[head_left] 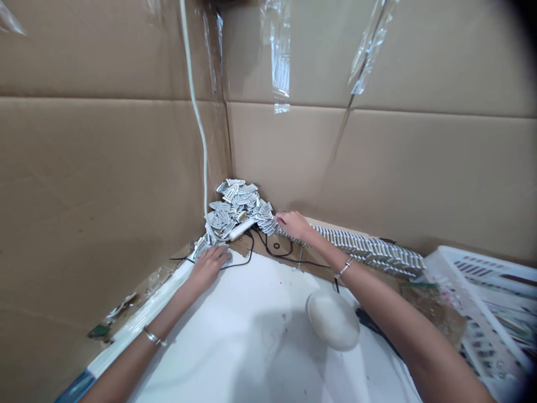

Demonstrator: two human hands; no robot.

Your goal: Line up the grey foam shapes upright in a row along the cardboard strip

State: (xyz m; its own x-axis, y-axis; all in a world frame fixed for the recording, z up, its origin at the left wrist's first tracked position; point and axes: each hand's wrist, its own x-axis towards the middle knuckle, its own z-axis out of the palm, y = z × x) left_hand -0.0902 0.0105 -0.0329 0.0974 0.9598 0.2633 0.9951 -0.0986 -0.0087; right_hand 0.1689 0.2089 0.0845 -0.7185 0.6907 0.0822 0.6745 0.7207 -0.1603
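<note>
A heap of slotted white parts [237, 208] sits in the corner where two cardboard walls meet, at the back of the table [251, 347]. Each part is small and pointed at one end; their material is hard to make out at this blur. A long row of the same parts [352, 246], stood on edge and packed close, runs from the heap's right side along the back wall.

The left hand [207, 267] lies on a few loose parts at the heap's lower edge, its grip spread, fingers apart and flat, with nothing visibly pinched. The right hand [293, 225] reaches the near end of the row, just beside the heap. Its fingers are pressed together and its fingertips are hidden among the parts, so I cannot tell whether they pinch one.

A white plug [242, 228] lies against the heap, and a black cord [272, 252] loops beneath it over brown board. A white cable [197, 112] climbs the left wall, and strips of clear tape [281, 56] hang from the walls. A round white pad [333, 319] sits on the table under the right forearm. To the right, a white plastic crate [482, 280] is cut off by the frame, its contents hard to make out.
</note>
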